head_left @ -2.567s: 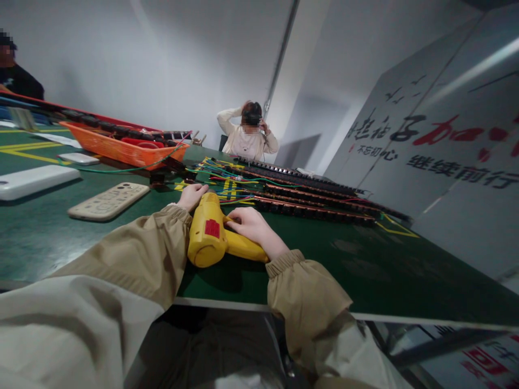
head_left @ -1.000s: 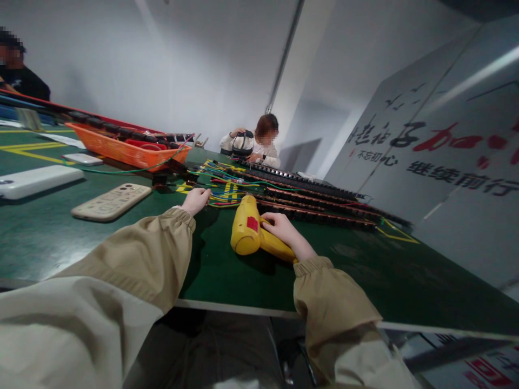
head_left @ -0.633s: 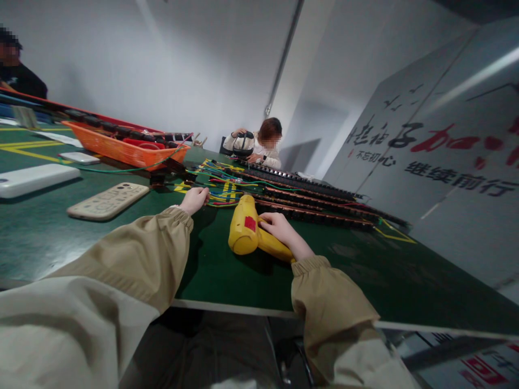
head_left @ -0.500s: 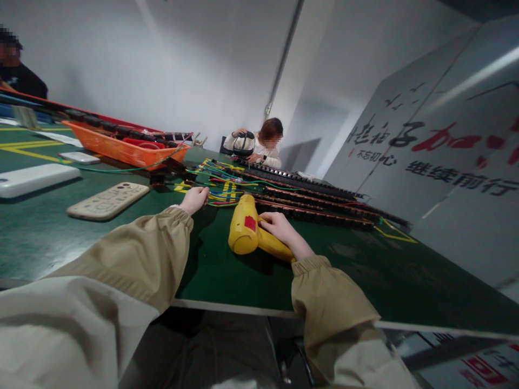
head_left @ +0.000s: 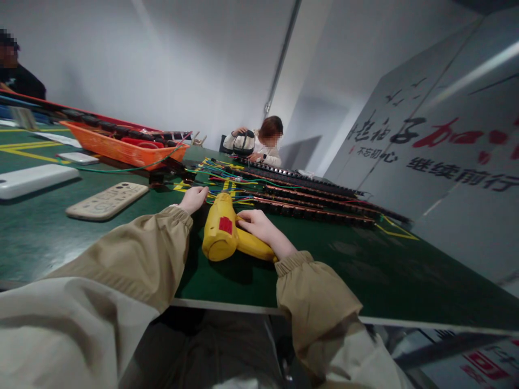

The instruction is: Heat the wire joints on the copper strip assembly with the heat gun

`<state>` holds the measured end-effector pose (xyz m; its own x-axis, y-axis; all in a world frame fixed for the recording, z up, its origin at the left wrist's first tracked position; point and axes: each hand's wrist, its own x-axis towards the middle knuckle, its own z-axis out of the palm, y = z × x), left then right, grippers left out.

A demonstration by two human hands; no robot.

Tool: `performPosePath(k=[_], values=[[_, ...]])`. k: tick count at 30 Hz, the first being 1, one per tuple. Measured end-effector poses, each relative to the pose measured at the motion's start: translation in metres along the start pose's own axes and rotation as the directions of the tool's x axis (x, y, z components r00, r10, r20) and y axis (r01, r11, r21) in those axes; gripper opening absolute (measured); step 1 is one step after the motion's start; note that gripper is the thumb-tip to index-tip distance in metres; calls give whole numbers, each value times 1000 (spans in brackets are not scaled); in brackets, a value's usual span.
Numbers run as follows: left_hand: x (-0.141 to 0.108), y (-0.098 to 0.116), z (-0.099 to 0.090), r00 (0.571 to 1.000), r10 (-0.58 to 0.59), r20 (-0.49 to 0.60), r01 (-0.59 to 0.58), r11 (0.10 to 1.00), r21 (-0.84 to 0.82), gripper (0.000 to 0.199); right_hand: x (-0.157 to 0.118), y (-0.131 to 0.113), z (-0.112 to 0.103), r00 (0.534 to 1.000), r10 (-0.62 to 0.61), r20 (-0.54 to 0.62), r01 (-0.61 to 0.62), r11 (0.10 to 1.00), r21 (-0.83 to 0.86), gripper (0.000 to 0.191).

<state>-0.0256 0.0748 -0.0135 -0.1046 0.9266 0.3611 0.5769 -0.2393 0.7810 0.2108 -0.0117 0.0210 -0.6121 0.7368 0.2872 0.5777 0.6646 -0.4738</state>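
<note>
My right hand (head_left: 261, 227) is wrapped round the handle of a yellow heat gun (head_left: 220, 229) with a red label. Its nozzle points away from me, towards a spread of coloured wires (head_left: 247, 181) on the table. To the left of the nozzle, my left hand (head_left: 193, 199) is closed with the fingertips pinched at the wire ends; the heat gun's nozzle is close to them. What exactly the fingertips hold looks like thin wires, partly hidden. The wires lead to long dark strips with copper-coloured edges (head_left: 312, 208) that run off to the right.
On the green table (head_left: 405, 275), a beige phone (head_left: 107, 201) and a white device (head_left: 38, 180) lie left of my left hand. Behind them stands an orange tray (head_left: 130, 154) with dark coiled parts. A person (head_left: 259, 146) sits across the table, another (head_left: 20, 73) at far left.
My right hand has moved left with the heat gun, bringing the nozzle nearer to my left hand and over the wires. My left hand stays in place.
</note>
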Motion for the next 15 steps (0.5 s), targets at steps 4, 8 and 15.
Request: performPosePath(k=[4,8,15], values=[[-1,4,-3,1000,7,-11,-6,999,35,36,6,-14,9,999,-21,27,22,999,-47,18],[-3,5,-6,1000,22,-7,-21,999,47,39,8,-24,11,999,-18,39,22,995,-101,18],[-3,7,-8,1000,30,-9,-29,997,67,39,7,-25,9,999,-18,35,23,990,-136,18]])
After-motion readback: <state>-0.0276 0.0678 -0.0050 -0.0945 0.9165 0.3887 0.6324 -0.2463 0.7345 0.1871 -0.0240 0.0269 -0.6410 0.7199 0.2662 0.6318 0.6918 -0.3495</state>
